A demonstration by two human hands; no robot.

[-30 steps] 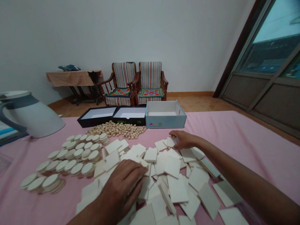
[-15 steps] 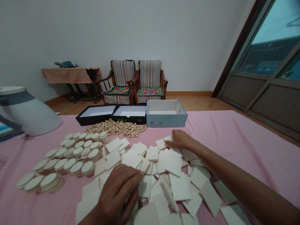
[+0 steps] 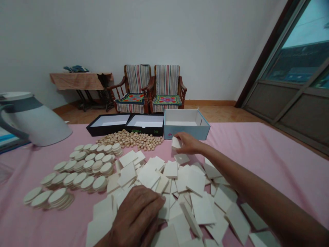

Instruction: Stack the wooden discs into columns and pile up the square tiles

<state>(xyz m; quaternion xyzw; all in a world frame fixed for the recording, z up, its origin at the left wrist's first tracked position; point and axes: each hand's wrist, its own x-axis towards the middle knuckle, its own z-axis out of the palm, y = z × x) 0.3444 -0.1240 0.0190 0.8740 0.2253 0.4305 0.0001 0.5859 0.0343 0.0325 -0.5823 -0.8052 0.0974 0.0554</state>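
Scattered in a loose heap on the pink cloth are many thin, off-white square wooden tiles (image 3: 169,202). My right hand (image 3: 189,143) pinches a pale square tile (image 3: 176,144) at the far edge of the heap, tilted up in front of the light blue box (image 3: 189,132). Another tile (image 3: 182,158) lies just under those fingers. My left hand (image 3: 140,214) rests over the near left part of the heap, its fingers bent and pressed together. Whatever lies beneath its palm is hidden.
Stacks of round wooden discs (image 3: 88,164) stand in rows at left. Small wooden cubes (image 3: 131,139) are piled before two shallow black trays (image 3: 145,130). A grey-white jug (image 3: 48,120) stands at far left. Two wooden armchairs (image 3: 168,80) are against the wall beyond the pink cloth (image 3: 244,140).
My right hand has moved slightly left and raised a tile on edge that was lying flatter before. My left hand stays over the heap. The view has shifted slightly.
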